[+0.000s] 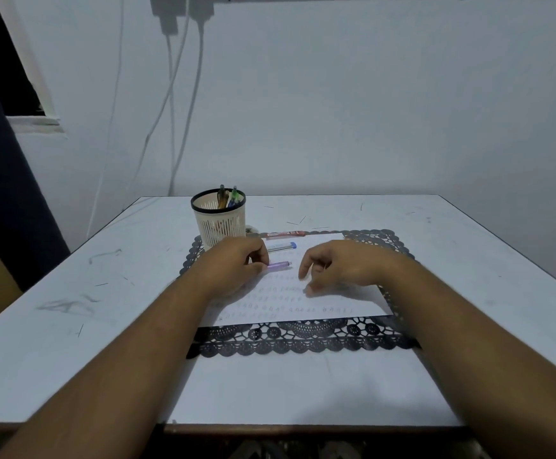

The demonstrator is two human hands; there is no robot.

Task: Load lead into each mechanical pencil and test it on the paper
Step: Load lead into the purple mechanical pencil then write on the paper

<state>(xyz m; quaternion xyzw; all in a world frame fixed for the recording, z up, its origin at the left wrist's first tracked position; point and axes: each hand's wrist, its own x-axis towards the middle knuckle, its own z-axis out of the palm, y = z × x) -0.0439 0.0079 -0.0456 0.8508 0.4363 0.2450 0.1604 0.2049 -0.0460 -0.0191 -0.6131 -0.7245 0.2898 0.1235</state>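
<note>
Two bare forearms reach in from the near edge of the white table (71,376) toward the sheet of paper (319,303), which lies on a dark lace placemat (303,339) and carries rows of small pencilled marks. The left hand (233,266) sits over the paper's left side, its thumb and fingers curled round the near end of a purple mechanical pencil (280,265) whose far end points right across the sheet. The right hand (339,266) hovers over the paper's right half, fingers loosely bent and hanging down, holding nothing, its fingertips close to the sheet; whether they touch it cannot be told. Just beyond the purple pencil, still on the paper, lies a clear lead tube with a blue cap (281,246). At the paper's far edge rests a red lead case (286,234). Off the paper's far left corner stands a cream mesh holder (218,220) with several pens upright inside.
</note>
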